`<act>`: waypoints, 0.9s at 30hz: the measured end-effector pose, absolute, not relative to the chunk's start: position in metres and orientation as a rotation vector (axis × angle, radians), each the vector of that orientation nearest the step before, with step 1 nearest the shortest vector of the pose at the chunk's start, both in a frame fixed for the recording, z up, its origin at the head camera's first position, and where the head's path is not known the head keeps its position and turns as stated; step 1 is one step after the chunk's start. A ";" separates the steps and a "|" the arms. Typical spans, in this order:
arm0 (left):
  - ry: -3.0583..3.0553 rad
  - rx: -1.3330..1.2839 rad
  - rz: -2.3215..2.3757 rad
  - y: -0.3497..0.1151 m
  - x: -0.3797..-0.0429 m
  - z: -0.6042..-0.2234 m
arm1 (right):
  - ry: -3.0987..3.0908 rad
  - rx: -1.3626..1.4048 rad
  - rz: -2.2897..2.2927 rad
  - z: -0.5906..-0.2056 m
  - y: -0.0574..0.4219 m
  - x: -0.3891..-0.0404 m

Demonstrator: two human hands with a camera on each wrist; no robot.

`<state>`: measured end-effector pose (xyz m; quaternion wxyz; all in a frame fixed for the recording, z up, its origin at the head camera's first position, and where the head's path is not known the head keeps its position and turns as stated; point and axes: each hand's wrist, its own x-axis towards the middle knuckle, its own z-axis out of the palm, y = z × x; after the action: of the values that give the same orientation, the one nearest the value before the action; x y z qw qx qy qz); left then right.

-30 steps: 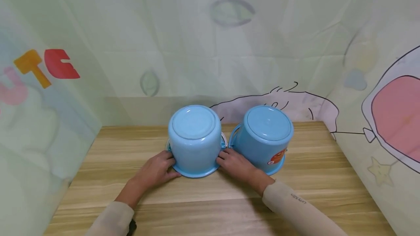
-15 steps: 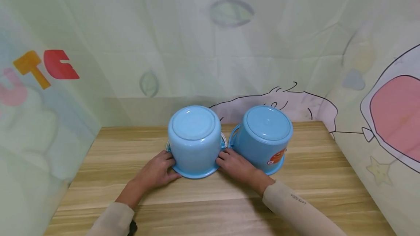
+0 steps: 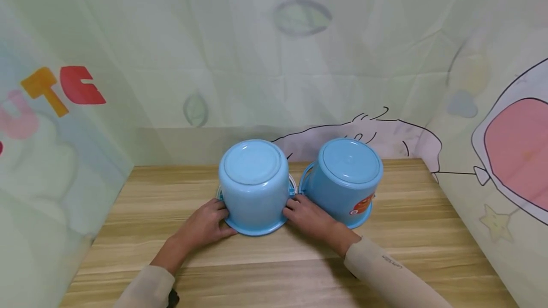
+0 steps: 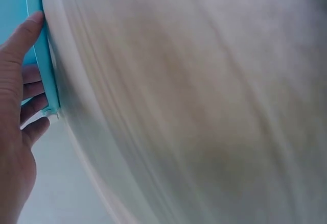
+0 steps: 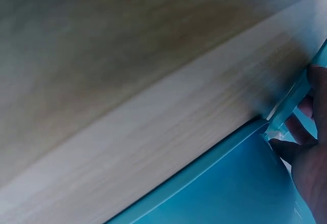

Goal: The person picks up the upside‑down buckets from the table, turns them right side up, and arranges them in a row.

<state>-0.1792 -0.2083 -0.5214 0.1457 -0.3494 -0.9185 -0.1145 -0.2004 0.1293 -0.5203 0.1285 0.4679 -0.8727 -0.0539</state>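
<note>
Two light blue plastic buckets stand upside down, side by side, on a wooden table. In the head view the left bucket [image 3: 257, 203] is between my hands, its flat base facing up. My left hand [image 3: 207, 222] grips its rim at the left, thumb along the front; in the left wrist view the thumb lies on the blue rim [image 4: 46, 66] with the fingers behind it. My right hand [image 3: 310, 215] holds the rim on the right side, in the narrow space before the other bucket [image 3: 338, 189]. That one carries an orange-red sticker [image 3: 363, 204].
The wooden table [image 3: 274, 274] stretches out in front of the buckets and to both sides. A printed cloth backdrop [image 3: 239, 61] rises behind the table and along its left and right edges. A bucket handle [image 3: 305, 175] loops out between the two buckets.
The left bucket has shifted very slightly toward me, its front rim a little lower in the head view. Both hands keep their hold, and the right bucket stays in place.
</note>
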 end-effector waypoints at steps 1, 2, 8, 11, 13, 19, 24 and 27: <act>-2.638 -1.008 -0.331 -0.209 -0.179 -0.521 | -2.539 1.363 -0.154 -0.520 0.129 -0.200; -2.632 -1.010 -0.330 -0.209 -0.179 -0.521 | -2.539 1.365 -0.157 -0.519 0.129 -0.200; -2.619 -1.005 -0.324 -0.212 -0.178 -0.520 | -2.535 1.373 -0.099 -0.516 0.129 -0.198; -2.605 -1.006 -0.326 -0.212 -0.176 -0.520 | -2.527 1.376 -0.053 -0.514 0.130 -0.197; -2.583 -1.010 -0.327 -0.212 -0.175 -0.520 | -2.521 1.375 -0.035 -0.513 0.131 -0.196; -2.513 -1.029 -0.342 -0.209 -0.172 -0.517 | -2.544 1.377 -0.035 -0.512 0.136 -0.192; -2.495 -1.019 -0.376 -0.209 -0.166 -0.516 | -2.565 1.402 -0.003 -0.511 0.140 -0.190; -2.459 -1.026 -0.409 -0.210 -0.164 -0.517 | -2.543 1.404 0.024 -0.512 0.143 -0.189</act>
<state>-0.1645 -0.2097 -0.5171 0.2209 -0.3712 -0.8897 -0.1481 -0.1889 0.1428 -0.5118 0.1181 0.4799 -0.8693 0.0082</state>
